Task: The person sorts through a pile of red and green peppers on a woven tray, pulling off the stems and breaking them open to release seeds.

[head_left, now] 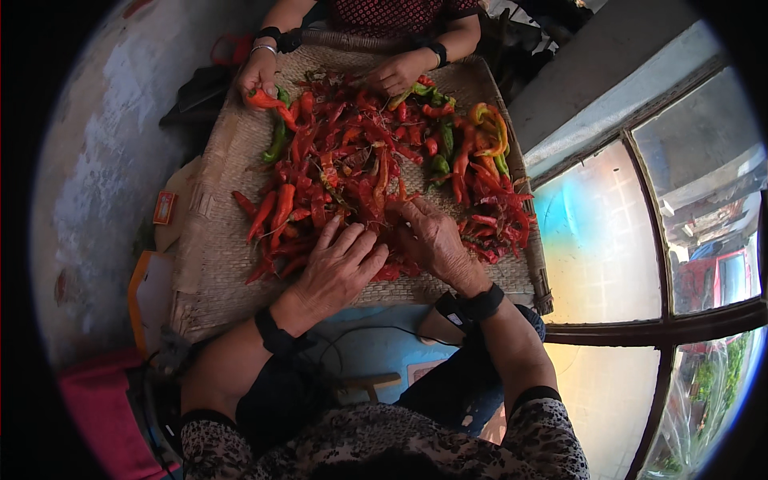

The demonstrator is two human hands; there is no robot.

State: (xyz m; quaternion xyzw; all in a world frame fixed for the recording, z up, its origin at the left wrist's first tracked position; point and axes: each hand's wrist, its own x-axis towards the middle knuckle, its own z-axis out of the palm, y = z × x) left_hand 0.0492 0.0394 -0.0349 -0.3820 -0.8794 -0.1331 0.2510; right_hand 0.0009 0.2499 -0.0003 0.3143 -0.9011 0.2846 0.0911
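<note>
Red chilli peppers, many wrinkled and dry-looking, lie heaped on a woven tray. My left hand rests on the near side of the heap, fingers somewhat apart and nothing visible in them. Just right of it, my right hand has its fingers bent and drawn together among the chillies; what lies between the fingertips is hidden. Across the tray, another person's hand holds a red chilli pepper, while that person's other hand is at the far edge of the heap.
Green chilli peppers and a yellow-orange pepper lie among the red ones. A worn wall stands at left and a framed window at right. Beside the tray are a small red box and pink cloth.
</note>
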